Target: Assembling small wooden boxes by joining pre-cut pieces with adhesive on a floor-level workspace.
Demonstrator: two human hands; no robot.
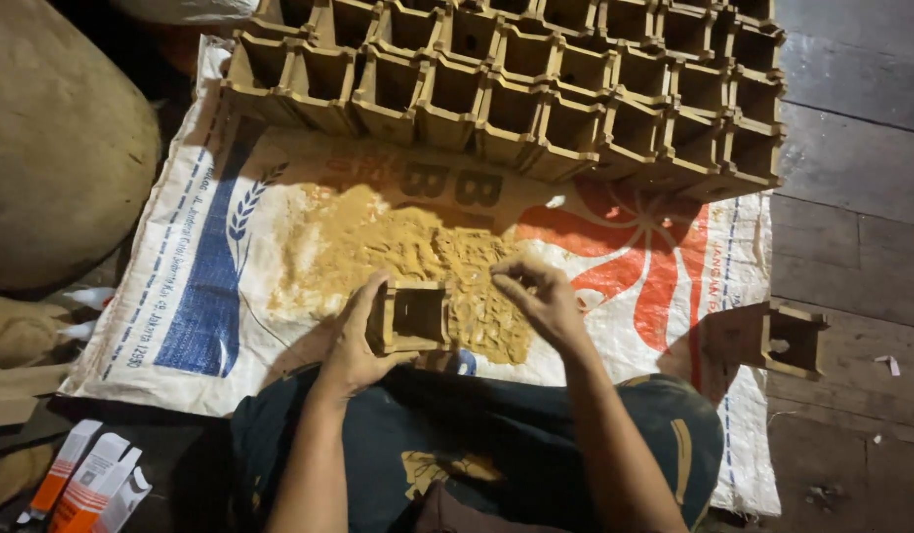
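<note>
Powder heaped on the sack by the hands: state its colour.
Yellowish-tan powder, seen in the head view.

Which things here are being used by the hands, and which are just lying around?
In use:
left hand holding the small open box
right hand at the yellow-brown powder
printed sack spread under the powder
rows of open boxes at the sack's far edge

Lying about:
orange and white cartons
one separate box on the right
large tan bag
</note>
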